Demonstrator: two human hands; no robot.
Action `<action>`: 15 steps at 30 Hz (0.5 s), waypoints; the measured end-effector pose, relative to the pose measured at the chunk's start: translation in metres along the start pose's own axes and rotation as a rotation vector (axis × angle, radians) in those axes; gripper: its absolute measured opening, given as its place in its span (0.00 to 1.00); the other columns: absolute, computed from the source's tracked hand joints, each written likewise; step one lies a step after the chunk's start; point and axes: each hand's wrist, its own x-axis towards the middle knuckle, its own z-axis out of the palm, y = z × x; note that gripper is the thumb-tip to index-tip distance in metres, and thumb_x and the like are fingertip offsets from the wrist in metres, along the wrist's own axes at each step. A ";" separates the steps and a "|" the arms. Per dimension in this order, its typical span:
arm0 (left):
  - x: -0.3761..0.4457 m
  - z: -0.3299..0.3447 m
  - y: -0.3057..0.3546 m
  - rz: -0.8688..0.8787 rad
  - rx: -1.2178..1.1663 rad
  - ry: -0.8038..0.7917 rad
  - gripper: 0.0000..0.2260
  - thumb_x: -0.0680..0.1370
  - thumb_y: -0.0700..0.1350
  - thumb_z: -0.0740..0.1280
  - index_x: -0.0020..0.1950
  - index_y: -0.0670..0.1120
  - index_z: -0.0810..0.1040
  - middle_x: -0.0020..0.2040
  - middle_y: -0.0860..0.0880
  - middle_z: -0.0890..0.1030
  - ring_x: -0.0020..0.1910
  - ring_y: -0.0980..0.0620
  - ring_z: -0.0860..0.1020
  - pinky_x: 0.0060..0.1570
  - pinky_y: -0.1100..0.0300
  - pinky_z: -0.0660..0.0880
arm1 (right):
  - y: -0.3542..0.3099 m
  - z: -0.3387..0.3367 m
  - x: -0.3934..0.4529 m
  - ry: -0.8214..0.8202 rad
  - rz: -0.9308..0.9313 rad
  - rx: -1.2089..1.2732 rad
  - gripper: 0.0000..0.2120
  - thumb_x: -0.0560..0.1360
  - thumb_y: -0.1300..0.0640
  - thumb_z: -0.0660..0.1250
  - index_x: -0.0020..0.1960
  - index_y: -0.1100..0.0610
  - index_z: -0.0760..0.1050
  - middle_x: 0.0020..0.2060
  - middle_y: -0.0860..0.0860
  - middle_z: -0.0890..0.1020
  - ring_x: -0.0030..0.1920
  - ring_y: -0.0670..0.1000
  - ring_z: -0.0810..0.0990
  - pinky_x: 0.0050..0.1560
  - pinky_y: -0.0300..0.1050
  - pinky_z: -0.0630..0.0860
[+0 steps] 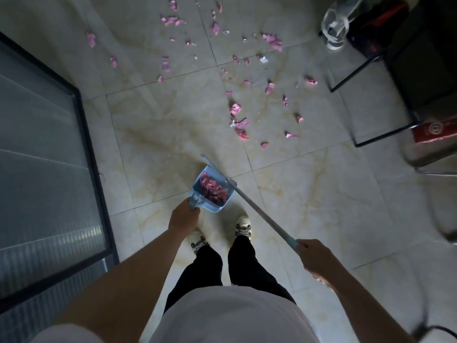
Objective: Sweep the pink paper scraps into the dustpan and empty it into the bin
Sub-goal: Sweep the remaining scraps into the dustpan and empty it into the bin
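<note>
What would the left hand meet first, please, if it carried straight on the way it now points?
The left hand grips the handle of the blue dustpan, pointing forward. Beyond the pan lies bare floor tile; the nearest pink paper scraps seem off to the right, though depth is unclear.

bare tiled floor (173, 125) lay open ahead of the left hand's fingers (190, 211), beyond the blue dustpan (210, 189). the glass door's dark frame (91, 154) closed off the side left of those fingers. ahead of the right hand's fingers (306, 246), a black chair leg (380, 137) and scattered pink scraps (241, 125) stood in the way; the broom handle (259, 211) crossed between both hands.
</note>
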 end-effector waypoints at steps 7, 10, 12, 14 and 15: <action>-0.001 0.014 0.047 0.037 0.022 0.006 0.06 0.78 0.42 0.59 0.51 0.44 0.75 0.45 0.46 0.78 0.50 0.42 0.78 0.46 0.56 0.68 | 0.013 -0.030 0.014 0.114 0.028 0.106 0.16 0.81 0.51 0.56 0.63 0.56 0.75 0.60 0.57 0.79 0.57 0.60 0.77 0.52 0.47 0.72; 0.000 0.017 0.077 0.059 0.002 0.023 0.05 0.78 0.42 0.59 0.47 0.47 0.74 0.43 0.48 0.77 0.45 0.46 0.76 0.44 0.58 0.67 | 0.030 -0.047 0.036 0.161 0.058 0.199 0.21 0.77 0.51 0.65 0.69 0.54 0.72 0.62 0.57 0.78 0.59 0.58 0.77 0.52 0.45 0.72; 0.003 0.017 0.097 0.061 -0.006 0.052 0.05 0.79 0.43 0.59 0.45 0.48 0.74 0.41 0.49 0.77 0.43 0.47 0.75 0.43 0.58 0.67 | 0.042 -0.061 0.054 0.190 0.100 0.263 0.23 0.75 0.53 0.67 0.70 0.54 0.71 0.59 0.58 0.80 0.53 0.58 0.79 0.46 0.43 0.72; 0.008 0.015 0.115 0.048 -0.013 0.087 0.05 0.78 0.43 0.59 0.45 0.47 0.74 0.41 0.49 0.77 0.42 0.46 0.75 0.43 0.58 0.67 | 0.047 -0.080 0.070 0.202 0.135 0.371 0.21 0.74 0.55 0.67 0.67 0.54 0.73 0.46 0.58 0.81 0.39 0.56 0.79 0.37 0.42 0.71; 0.011 0.012 0.121 0.048 -0.009 0.102 0.05 0.78 0.43 0.59 0.45 0.47 0.74 0.41 0.49 0.77 0.43 0.46 0.75 0.43 0.57 0.67 | 0.047 -0.088 0.078 0.210 0.148 0.415 0.20 0.74 0.56 0.67 0.66 0.55 0.74 0.40 0.57 0.80 0.33 0.55 0.77 0.32 0.41 0.70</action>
